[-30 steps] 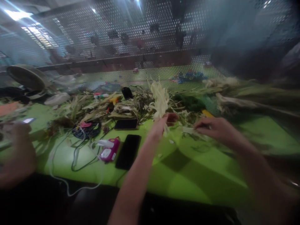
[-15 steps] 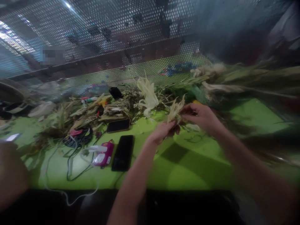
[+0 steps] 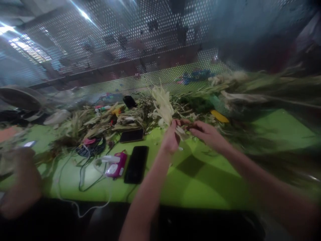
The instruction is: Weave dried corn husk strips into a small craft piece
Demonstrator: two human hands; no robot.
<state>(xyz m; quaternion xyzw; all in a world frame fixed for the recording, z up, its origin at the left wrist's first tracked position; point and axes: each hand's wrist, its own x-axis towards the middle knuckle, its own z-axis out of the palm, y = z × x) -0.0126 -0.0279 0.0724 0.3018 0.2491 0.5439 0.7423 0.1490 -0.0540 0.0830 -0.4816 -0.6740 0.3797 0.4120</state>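
Note:
My left hand is closed around a pale dried corn husk, whose loose end sticks out to the right of my fingers. My right hand is beside it with thumb and fingers pinched together; what lies between its fingertips is too blurred to make out. Just above my left hand rises a fanned bunch of pale husk leaves. Whether my left thumb touches its lower end, I cannot tell. Both hands are over the green tabletop.
Dried husks and leaves are heaped along the back. Two dark phones, a magenta box and tangled cables lie left. A yellow object is right of centre. Another person's arm rests at far left. A perforated screen stands behind.
The husk in my hands has tipped from upright to pointing down and right. My left hand has turned and risen slightly, nearer the fanned bunch. The view has shifted a little.

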